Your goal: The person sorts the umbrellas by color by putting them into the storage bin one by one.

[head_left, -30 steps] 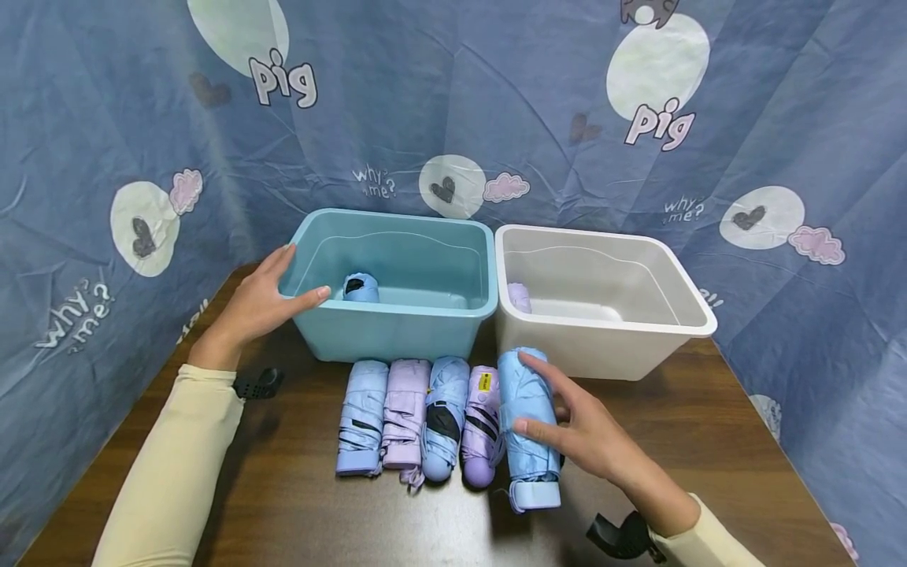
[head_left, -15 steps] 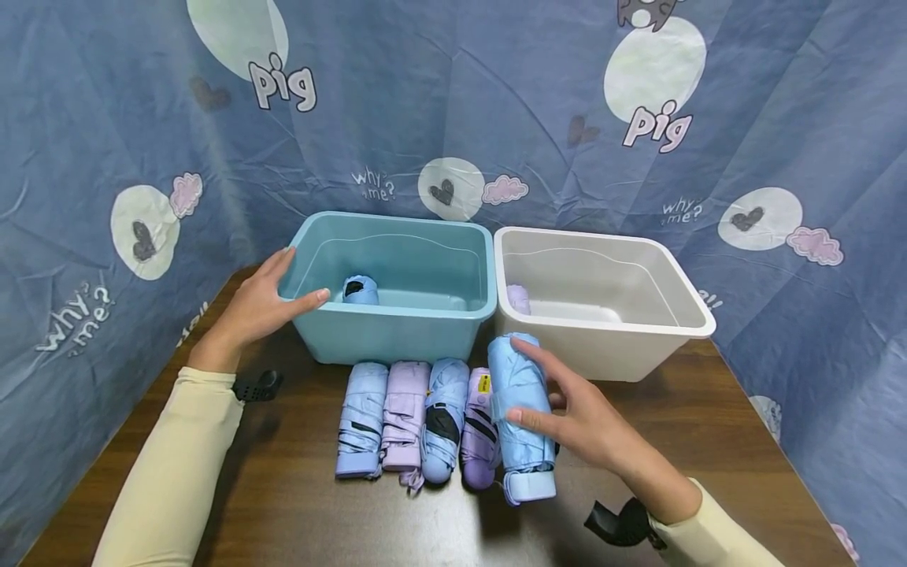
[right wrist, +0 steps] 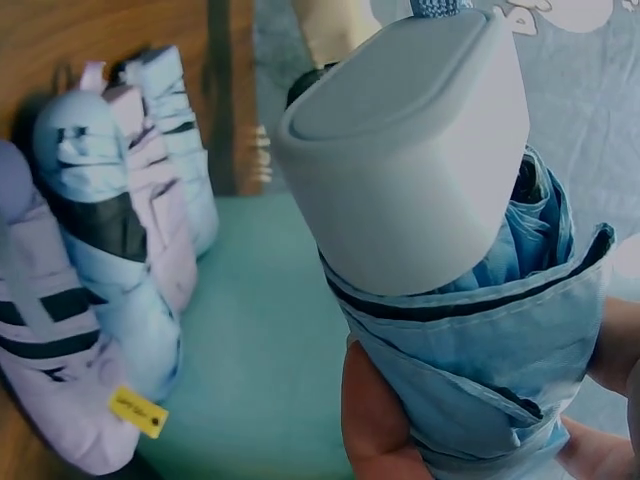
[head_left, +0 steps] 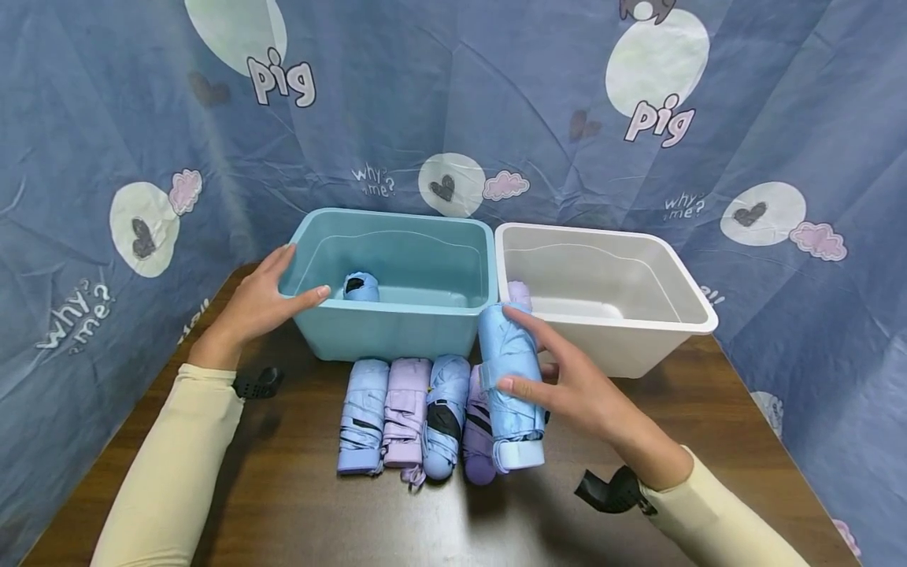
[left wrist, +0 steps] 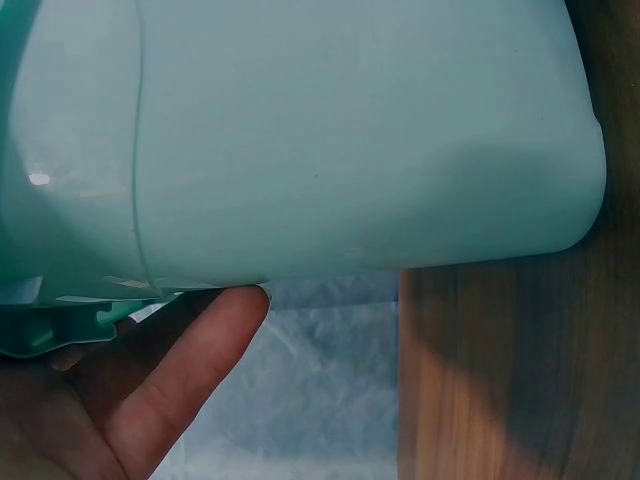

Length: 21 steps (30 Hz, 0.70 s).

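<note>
My right hand (head_left: 574, 382) grips a folded light-blue umbrella (head_left: 512, 378), thumb on one side and fingers on the other. The umbrella is raised above the table, its pale handle (right wrist: 410, 160) toward me and its far end overlapping the white bin's front wall. My left hand (head_left: 265, 303) rests at the left front corner of the teal bin (head_left: 390, 335), fingers extended; in the left wrist view a straight finger (left wrist: 195, 380) touches its outer wall. Inside that bin lies a blue folded umbrella (head_left: 362, 287). A lilac one (head_left: 520, 294) lies in the white bin (head_left: 602, 346).
Several folded umbrellas lie in a row before the teal bin: a blue one (head_left: 364, 417), a lilac one (head_left: 406, 413), a round-ended blue one (head_left: 443, 417) and a purple one (head_left: 478, 441), partly hidden. The wooden table (head_left: 340, 528) meets a blue printed curtain (head_left: 453, 94) behind.
My right hand has lifted the light-blue umbrella and carried it forward and left, toward the gap between the bins. My left hand has stayed at the teal bin's corner.
</note>
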Each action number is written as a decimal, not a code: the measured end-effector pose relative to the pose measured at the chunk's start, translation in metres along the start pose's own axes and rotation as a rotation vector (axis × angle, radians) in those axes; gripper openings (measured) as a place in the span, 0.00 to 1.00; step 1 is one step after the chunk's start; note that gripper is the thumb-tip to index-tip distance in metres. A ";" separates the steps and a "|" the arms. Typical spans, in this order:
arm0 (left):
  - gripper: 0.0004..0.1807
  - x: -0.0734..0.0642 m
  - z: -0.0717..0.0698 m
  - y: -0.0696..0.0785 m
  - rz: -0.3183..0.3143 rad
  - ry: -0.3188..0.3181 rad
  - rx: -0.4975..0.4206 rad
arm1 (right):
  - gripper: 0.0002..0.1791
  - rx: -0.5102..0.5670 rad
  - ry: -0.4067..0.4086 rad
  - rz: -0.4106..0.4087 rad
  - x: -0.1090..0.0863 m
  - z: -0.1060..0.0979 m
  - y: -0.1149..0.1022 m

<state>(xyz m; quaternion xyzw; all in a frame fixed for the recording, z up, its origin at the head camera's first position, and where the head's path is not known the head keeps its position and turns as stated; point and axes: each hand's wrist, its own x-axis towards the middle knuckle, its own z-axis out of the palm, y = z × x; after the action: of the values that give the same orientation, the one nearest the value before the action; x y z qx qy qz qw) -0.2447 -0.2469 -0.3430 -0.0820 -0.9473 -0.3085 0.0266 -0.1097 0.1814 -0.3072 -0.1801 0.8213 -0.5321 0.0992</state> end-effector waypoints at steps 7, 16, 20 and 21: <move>0.58 0.000 -0.001 -0.001 0.010 0.006 -0.002 | 0.43 0.049 -0.011 -0.044 0.021 -0.004 -0.009; 0.59 0.000 -0.001 0.000 -0.007 0.005 -0.008 | 0.43 0.027 0.041 -0.013 0.052 -0.005 -0.021; 0.59 0.000 0.000 0.000 -0.010 0.002 -0.002 | 0.43 -0.034 0.059 -0.007 0.067 -0.006 -0.024; 0.59 0.000 0.000 0.000 -0.009 0.003 -0.001 | 0.43 -0.039 0.061 -0.005 0.071 -0.007 -0.025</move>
<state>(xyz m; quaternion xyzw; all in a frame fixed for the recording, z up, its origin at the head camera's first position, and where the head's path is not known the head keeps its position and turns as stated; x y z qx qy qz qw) -0.2446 -0.2475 -0.3430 -0.0772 -0.9475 -0.3091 0.0267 -0.1720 0.1492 -0.2797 -0.1679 0.8338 -0.5214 0.0691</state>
